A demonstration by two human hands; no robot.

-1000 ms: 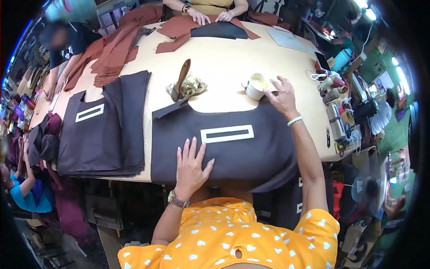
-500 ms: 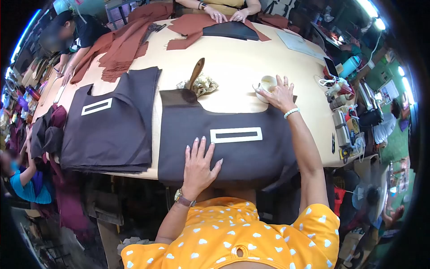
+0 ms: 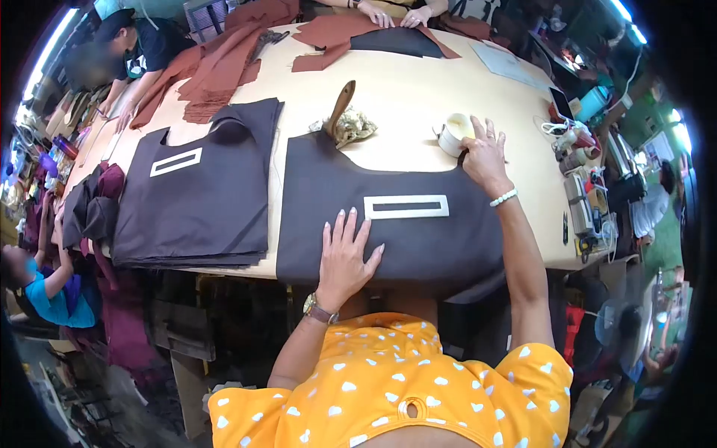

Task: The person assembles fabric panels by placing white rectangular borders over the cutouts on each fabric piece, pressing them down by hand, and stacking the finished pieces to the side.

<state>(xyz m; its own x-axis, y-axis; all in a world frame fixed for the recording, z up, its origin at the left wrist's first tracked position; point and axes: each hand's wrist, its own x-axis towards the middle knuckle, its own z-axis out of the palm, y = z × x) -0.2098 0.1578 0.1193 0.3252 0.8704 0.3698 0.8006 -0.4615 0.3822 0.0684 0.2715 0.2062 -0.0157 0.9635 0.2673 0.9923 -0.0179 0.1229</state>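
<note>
Flat on the dark fabric panel, my left hand has its fingers spread, its fingertips just below the white rectangular frame. My right hand is at the panel's upper right edge, beside the white cup with pale contents. Its thumb and fingers are bent near the cup and the cloth edge; whether they pinch anything is too small to tell. A wooden-handled brush stands tilted against a crumpled bundle behind the panel's upper left part.
A stack of dark panels with another white frame lies to the left. Rust-coloured cloth lies further back. Co-workers' hands touch cloth at the far edge. A phone, bottles and tools line the right side.
The view has shifted, so the table's things appear further right and higher. The panel's upper right part now lies flatter near my right hand, which remains by the cup. My left hand stays on the panel.
</note>
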